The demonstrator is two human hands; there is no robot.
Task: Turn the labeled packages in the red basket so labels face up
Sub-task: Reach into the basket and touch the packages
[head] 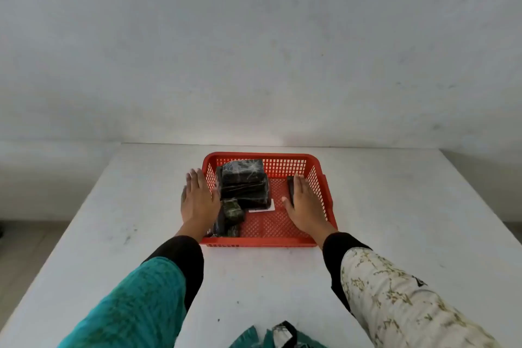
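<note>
A red mesh basket (282, 157) sits in the middle of the white table. Inside, at its left, lies a large black plastic-wrapped package (244, 182), with a white label corner (262, 207) showing under its near edge. A smaller dark-green package (231, 210) lies in front of it, on top of another dark one. A thin black package (290, 188) stands on edge near the right wall. My left hand (197, 198) hovers flat over the basket's left rim, fingers apart. My right hand (303, 206) is flat inside the basket, beside the thin package, touching its side.
The white table (141, 206) runs to a pale wall behind the basket. Its left edge drops to a floor. Teal and patterned clothing (279, 336) shows at the bottom of the view.
</note>
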